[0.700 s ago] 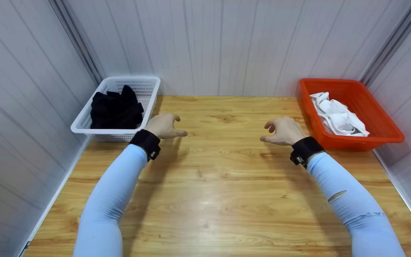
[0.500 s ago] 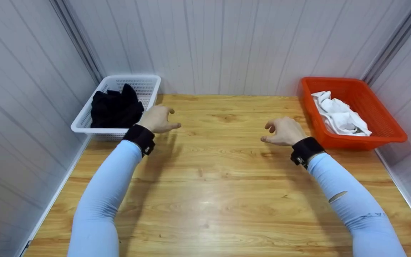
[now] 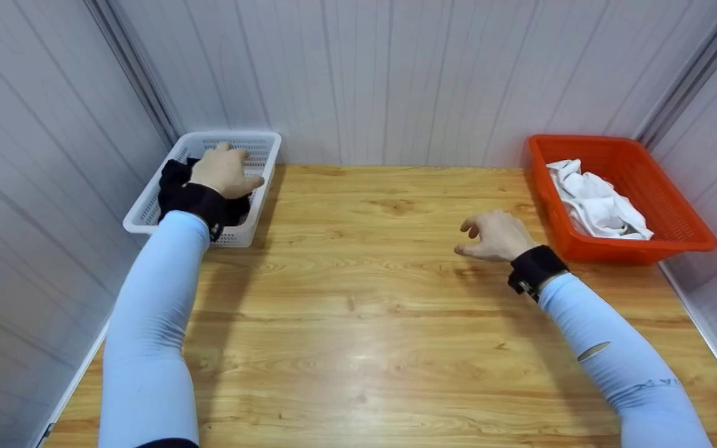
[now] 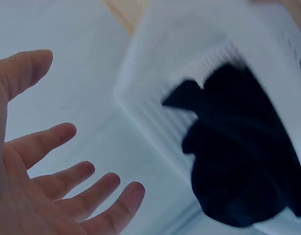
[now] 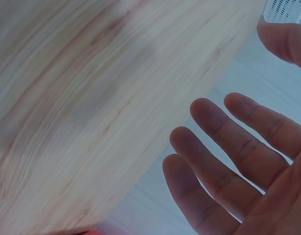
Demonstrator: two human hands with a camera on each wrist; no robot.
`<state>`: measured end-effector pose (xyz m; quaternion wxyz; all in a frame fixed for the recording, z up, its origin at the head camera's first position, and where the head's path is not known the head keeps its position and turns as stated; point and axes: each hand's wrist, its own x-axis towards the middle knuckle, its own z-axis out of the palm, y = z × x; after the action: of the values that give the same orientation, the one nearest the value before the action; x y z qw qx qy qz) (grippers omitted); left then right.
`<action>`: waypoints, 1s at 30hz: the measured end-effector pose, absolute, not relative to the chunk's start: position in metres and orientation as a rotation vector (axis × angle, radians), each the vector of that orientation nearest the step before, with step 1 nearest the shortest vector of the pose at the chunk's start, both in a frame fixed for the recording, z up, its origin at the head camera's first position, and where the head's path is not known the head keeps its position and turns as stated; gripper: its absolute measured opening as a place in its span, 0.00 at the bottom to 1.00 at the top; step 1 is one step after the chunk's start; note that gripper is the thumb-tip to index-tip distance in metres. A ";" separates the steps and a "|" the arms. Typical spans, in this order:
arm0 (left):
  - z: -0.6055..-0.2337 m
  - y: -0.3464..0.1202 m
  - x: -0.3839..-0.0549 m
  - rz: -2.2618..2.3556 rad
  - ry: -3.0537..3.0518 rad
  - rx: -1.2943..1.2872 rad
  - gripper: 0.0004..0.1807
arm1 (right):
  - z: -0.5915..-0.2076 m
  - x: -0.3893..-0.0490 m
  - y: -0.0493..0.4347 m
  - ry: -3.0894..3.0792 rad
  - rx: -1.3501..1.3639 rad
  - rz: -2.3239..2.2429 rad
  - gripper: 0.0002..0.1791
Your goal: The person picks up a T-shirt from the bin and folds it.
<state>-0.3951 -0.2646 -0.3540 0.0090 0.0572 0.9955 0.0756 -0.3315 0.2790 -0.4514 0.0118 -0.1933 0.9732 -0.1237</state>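
My left hand [image 3: 223,172] hovers over the white plastic basket [image 3: 257,208], fingers spread and holding nothing. Beneath it lies a bunched black cloth [image 3: 175,177], partly hidden by the hand and the wrist band in the head view. The left wrist view shows the whole dark cloth [image 4: 238,147] inside the basket, apart from the fingers. On the other side, my right hand [image 3: 496,236] is held above the table with relaxed, slightly bent fingers and nothing in it. It is nearest to the orange basket [image 3: 676,214], where a crumpled white cloth [image 3: 598,202] lies along the left side.
The wooden table [image 3: 358,298] stretches between the two baskets. Pale panelled walls [image 3: 358,81] close it in at the back and both sides, with each basket standing in a back corner.
My left hand has moved left and away from me, from beside the white basket to over the black cloth. The right hand has stayed almost in place.
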 end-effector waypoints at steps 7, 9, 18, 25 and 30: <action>-0.359 -0.284 -0.412 0.317 3.089 0.108 0.49 | -0.456 -0.316 0.288 3.053 -0.600 -0.398 0.32; -0.366 -0.290 -0.416 0.345 3.058 0.070 0.52 | -0.459 -0.311 0.290 3.050 -0.612 -0.390 0.32; -0.391 -0.310 -0.430 0.483 2.967 -0.026 0.60 | -0.472 -0.287 0.298 3.023 -0.599 -0.419 0.30; -0.402 -0.321 -0.414 0.425 2.852 -0.179 0.67 | -0.482 -0.272 0.298 2.991 -0.642 -0.410 0.30; -0.393 -0.310 -0.397 0.372 2.705 -0.345 0.80 | -0.483 -0.268 0.295 3.005 -0.675 -0.439 0.28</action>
<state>-0.3968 -0.3100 -0.3930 0.1936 -0.1230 0.9643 0.1325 -0.2678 0.2953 -0.4830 0.0153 -0.2168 0.9658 -0.1411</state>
